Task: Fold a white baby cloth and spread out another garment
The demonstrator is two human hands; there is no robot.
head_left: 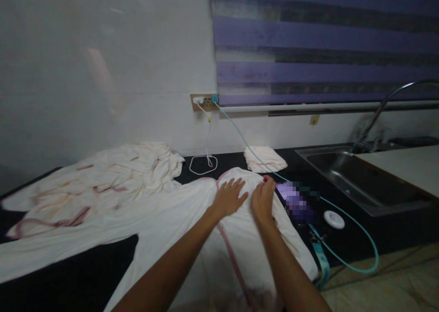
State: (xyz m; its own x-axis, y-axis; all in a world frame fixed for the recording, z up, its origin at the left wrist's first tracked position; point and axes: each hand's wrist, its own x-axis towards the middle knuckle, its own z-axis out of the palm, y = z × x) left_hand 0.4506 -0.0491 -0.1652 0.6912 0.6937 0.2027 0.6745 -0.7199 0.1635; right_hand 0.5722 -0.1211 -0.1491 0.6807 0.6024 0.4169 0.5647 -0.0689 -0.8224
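Observation:
A white long-sleeved garment with pink trim (199,239) lies spread on the black counter, one sleeve stretching out to the left. My left hand (230,197) rests flat on its upper part, fingers spread, beside the pink trim line. At the garment's right edge, my right hand (263,200) is closed, its fingers curled on the cloth near the upper corner. The fingertips of that hand are partly hidden. A crumpled white cloth with pink trim (137,174) lies behind the sleeve, at the left.
A folded pale cloth (264,160) sits by the wall. Right of the garment lie a phone (295,202) with a lanyard (321,261) and a round white object (334,219). A teal cable (368,239) loops from the wall socket (207,103). Farther right is a sink (343,165) with a faucet (377,108).

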